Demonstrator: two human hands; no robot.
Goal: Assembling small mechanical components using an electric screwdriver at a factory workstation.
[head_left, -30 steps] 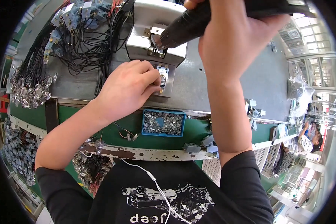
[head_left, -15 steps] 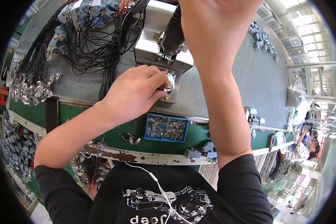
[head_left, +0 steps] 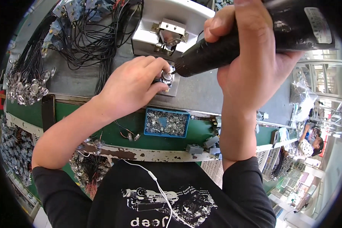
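Black electric screwdriver [head_left: 231,45] swung back down to a slant across the upper right of the frame, tip now meeting the small round metal part [head_left: 167,76] at upper centre, after standing near upright half a second ago. Right hand [head_left: 250,60] shifted right and lower along the tool's body. Left hand [head_left: 131,85] edged slightly right, fingertips [head_left: 159,70] closed tighter round the part.

The workbench [head_left: 201,91] has a grey top with a green front ledge. On the ledge sits 1 blue tray [head_left: 166,122] of small metal parts. Left of the tray lie black wire bundles [head_left: 83,41] and a heap of round clear lamps [head_left: 28,87]; above it stands a white fixture block [head_left: 167,26].
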